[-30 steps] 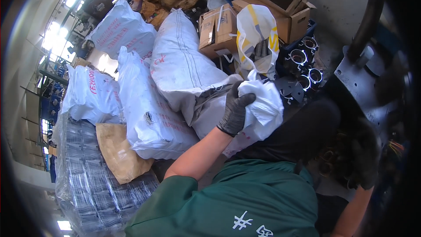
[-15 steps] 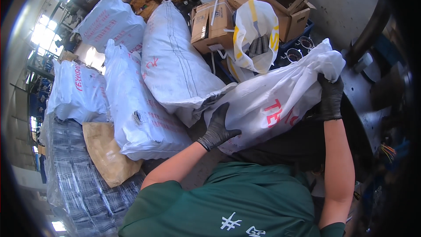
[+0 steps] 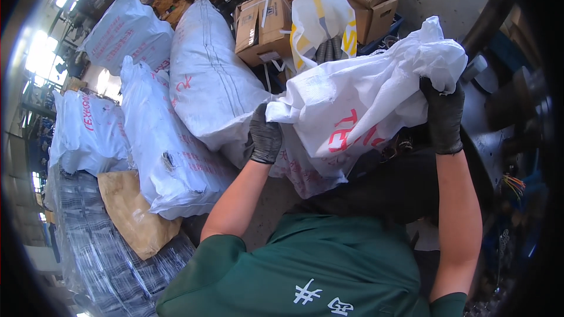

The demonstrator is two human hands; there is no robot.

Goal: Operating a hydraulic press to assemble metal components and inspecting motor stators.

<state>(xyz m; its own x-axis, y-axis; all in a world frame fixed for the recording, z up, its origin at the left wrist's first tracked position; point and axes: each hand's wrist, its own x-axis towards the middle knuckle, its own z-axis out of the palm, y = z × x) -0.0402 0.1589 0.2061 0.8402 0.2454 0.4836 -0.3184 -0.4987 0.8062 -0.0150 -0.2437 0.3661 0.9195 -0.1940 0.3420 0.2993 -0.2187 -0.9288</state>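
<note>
A white woven sack [image 3: 370,91] with red lettering is held up in front of me, creased and slack. My left hand [image 3: 266,136], in a dark grey glove, is closed on the corner at its left end. At the other end, my right hand [image 3: 442,114], gloved the same way, grips the bunched edge from below. Part of the sack hangs down below my left hand in folds. A full white sack [image 3: 214,70] with dark stitched lines leans just beyond my left hand. Inside the held sack nothing can be seen.
More filled white sacks [image 3: 167,147] stand on the left, beside brown paper [image 3: 138,211] and a stack wrapped in clear film [image 3: 97,240]. Behind are a taped carton [image 3: 264,29], an open carton [image 3: 376,20] and a yellow-marked white bag [image 3: 305,14] of grey coiled parts.
My left hand has moved up and left from the sack's side to its corner, lifting it. The sack is spread wider and its lower part has dropped. My right hand keeps its hold.
</note>
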